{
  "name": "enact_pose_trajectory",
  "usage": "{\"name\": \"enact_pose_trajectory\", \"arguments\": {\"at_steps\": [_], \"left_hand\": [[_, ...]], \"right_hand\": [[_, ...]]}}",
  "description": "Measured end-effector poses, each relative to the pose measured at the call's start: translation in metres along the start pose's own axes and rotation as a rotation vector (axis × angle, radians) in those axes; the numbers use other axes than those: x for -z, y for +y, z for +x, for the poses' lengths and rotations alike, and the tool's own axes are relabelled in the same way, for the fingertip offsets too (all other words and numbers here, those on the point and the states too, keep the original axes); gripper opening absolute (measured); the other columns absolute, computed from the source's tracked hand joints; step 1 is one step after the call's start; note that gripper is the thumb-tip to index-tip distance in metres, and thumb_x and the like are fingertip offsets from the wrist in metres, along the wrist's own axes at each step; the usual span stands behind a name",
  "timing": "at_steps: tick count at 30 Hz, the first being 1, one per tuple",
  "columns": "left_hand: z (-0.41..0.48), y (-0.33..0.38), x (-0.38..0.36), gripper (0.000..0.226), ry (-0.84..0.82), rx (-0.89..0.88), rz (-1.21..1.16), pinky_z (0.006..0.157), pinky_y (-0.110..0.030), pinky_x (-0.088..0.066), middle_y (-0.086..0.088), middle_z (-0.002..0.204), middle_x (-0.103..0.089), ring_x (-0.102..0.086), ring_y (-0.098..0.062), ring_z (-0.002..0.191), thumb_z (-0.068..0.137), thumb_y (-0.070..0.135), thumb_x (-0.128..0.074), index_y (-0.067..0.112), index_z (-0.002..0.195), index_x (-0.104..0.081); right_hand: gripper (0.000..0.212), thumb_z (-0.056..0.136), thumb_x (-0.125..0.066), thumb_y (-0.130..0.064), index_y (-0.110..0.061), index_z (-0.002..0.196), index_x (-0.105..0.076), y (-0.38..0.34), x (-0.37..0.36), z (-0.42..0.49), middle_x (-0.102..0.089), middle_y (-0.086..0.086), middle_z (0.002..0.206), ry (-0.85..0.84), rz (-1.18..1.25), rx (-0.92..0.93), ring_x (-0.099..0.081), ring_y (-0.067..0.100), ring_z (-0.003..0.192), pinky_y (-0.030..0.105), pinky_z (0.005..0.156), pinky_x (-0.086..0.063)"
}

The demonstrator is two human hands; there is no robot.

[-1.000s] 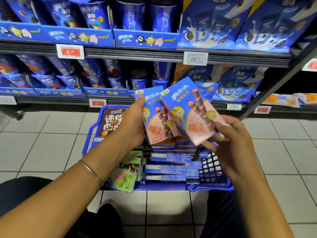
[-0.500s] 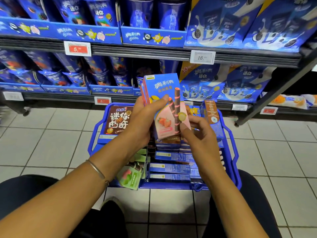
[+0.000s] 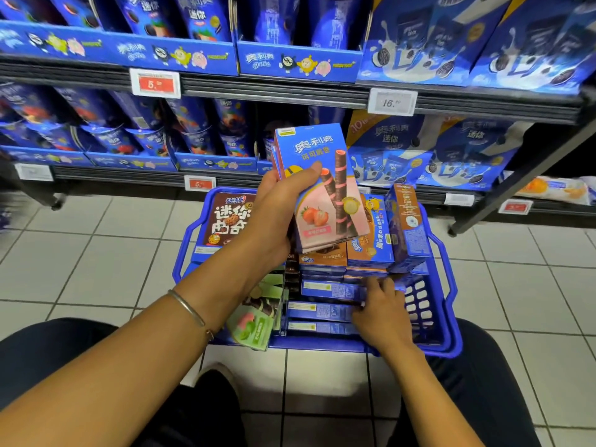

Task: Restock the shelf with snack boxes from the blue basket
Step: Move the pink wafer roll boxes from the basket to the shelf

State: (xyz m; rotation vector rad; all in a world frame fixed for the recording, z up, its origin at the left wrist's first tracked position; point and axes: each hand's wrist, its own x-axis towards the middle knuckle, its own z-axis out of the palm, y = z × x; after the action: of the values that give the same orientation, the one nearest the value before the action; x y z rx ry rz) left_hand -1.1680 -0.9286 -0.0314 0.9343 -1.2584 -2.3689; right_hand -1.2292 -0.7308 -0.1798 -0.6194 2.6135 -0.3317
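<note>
The person wears a thin metal bangle (image 3: 190, 309) behind the fingers of the left hand (image 3: 274, 217), dark trousers (image 3: 483, 398) and a dark shoe (image 3: 219, 395).

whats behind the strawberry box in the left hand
The left hand grips the strawberry wafer-roll box with edges of more boxes stacked behind it; their fronts and count are covered.

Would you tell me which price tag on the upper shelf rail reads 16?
The white price tag, right of centre; the other tag there is red and reads 5.
</note>
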Motion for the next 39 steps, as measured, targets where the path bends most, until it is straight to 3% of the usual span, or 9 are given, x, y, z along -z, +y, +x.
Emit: {"name": "enact_pose_trajectory", "arguments": {"at_steps": [5,8,12,17,20,24,28,35,39], "left_hand": [[-0.001,-0.001,0.0,0.051,0.023,0.011,0.017,0.068,-0.038,-0.063,-0.006,0.105,-0.075,-0.075,-0.028,0.089,0.096,0.028,-0.074,0.007,0.139,-0.056],[-0.001,-0.001,0.002,0.053,0.034,0.018,0.015,0.069,-0.038,-0.064,-0.008,0.108,-0.075,-0.075,-0.029,0.089,0.096,0.028,-0.073,0.007,0.142,-0.055],[-0.001,0.0,0.002,0.035,0.03,0.042,-0.008,0.068,-0.038,-0.064,-0.006,0.105,-0.076,-0.076,-0.028,0.088,0.097,0.028,-0.073,0.015,0.127,-0.061],[-0.002,0.001,0.001,0.053,0.037,0.044,-0.005,0.076,-0.043,-0.066,-0.013,0.125,-0.075,-0.076,-0.033,0.1,0.097,0.029,-0.072,0.008,0.143,-0.058],[-0.002,0.002,0.0,0.053,0.034,0.047,-0.004,0.076,-0.043,-0.066,-0.012,0.124,-0.076,-0.076,-0.036,0.108,0.096,0.031,-0.073,0.01,0.143,-0.058],[0.0,0.004,0.002,0.045,0.029,0.065,-0.043,0.075,-0.048,-0.067,-0.013,0.123,-0.077,-0.075,-0.037,0.108,0.097,0.031,-0.073,0.01,0.135,-0.064],[0.003,0.008,0.004,0.019,0.004,0.08,-0.069,0.08,-0.053,-0.066,-0.01,0.113,-0.08,-0.077,-0.036,0.104,0.099,0.037,-0.069,0.02,0.105,-0.074],[0.004,0.011,0.006,0.043,-0.02,0.085,-0.17,0.099,-0.057,-0.058,-0.008,0.121,-0.078,-0.074,-0.035,0.114,0.105,0.05,-0.054,0.019,0.129,-0.071],[0.005,0.013,0.009,0.036,-0.009,0.052,-0.18,0.086,-0.053,-0.064,-0.008,0.118,-0.079,-0.078,-0.032,0.104,0.105,0.047,-0.054,0.02,0.12,-0.074]], "right_hand": [[0.06,0.086,-0.065,-0.017,-0.017,0.143,-0.047,0.003,0.004,0.015,-0.043,0.012,0.144,-0.166,0.064,-0.017,-0.043,0.039,0.132,0.049,0.105,-0.043],[0.049,0.083,-0.067,-0.01,-0.017,0.131,-0.058,0.004,0.008,0.02,-0.048,0.01,0.135,-0.163,0.148,-0.007,-0.051,0.035,0.125,0.047,0.101,-0.048],[0.042,0.08,-0.066,-0.004,-0.018,0.119,-0.062,0.005,0.011,0.021,-0.05,0.009,0.126,-0.15,0.165,0.023,-0.055,0.034,0.117,0.045,0.095,-0.05],[0.032,0.077,-0.065,0.0,-0.021,0.101,-0.059,0.008,0.017,0.013,-0.058,0.002,0.114,-0.121,0.223,0.086,-0.058,0.027,0.107,0.038,0.081,-0.05],[0.03,0.077,-0.069,0.005,-0.02,0.093,-0.065,0.009,0.028,0.008,-0.067,0.0,0.104,-0.13,0.424,0.134,-0.063,0.021,0.099,0.029,0.08,-0.051],[0.029,0.083,-0.078,-0.004,-0.025,0.102,-0.071,0.002,0.059,0.0,-0.074,-0.006,0.101,-0.188,0.722,0.154,-0.069,0.011,0.097,0.023,0.081,-0.052],[0.034,0.087,-0.071,0.001,-0.022,0.113,-0.072,-0.002,0.086,-0.005,-0.077,-0.001,0.109,-0.213,0.94,0.166,-0.072,0.017,0.105,0.029,0.085,-0.056],[0.02,0.091,-0.066,-0.003,-0.014,0.107,-0.071,-0.008,0.114,-0.007,-0.079,0.003,0.098,-0.088,1.239,0.06,-0.076,0.014,0.081,0.025,0.062,-0.058],[0.01,0.096,-0.064,-0.013,-0.013,0.106,-0.062,-0.008,0.119,-0.008,-0.075,0.002,0.085,0.002,1.243,-0.035,-0.074,0.014,0.069,0.036,0.061,-0.058]]}}
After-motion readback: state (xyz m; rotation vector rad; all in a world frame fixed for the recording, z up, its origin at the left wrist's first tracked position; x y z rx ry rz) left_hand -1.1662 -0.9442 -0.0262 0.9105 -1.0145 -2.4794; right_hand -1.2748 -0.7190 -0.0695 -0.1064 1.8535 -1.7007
